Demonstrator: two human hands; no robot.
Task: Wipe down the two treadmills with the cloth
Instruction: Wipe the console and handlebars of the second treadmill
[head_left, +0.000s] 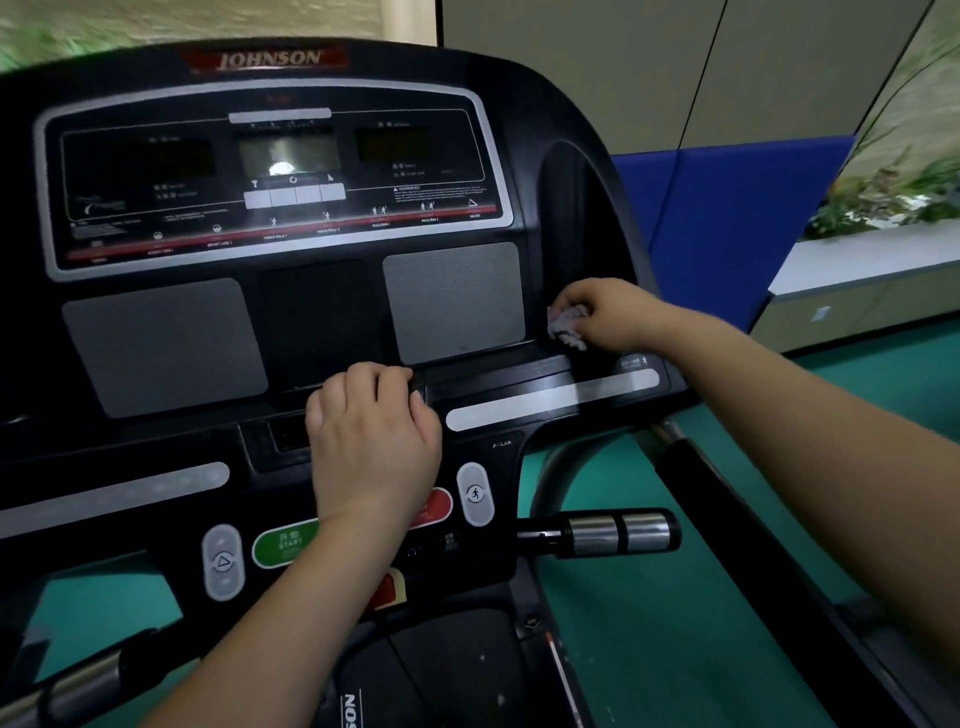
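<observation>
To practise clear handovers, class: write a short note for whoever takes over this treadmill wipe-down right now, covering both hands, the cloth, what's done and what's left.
Right hand grips the grey cloth, held against the treadmill console just right of the right grey panel.
Left hand braces mid-console, fingers curled over the console ledge; it holds no cloth.
Done: wiping is under way at the console's right edge. Which parts are already clean cannot be told.
Left: the rest of this treadmill as needed, then the second treadmill, which is not in view.
</observation>
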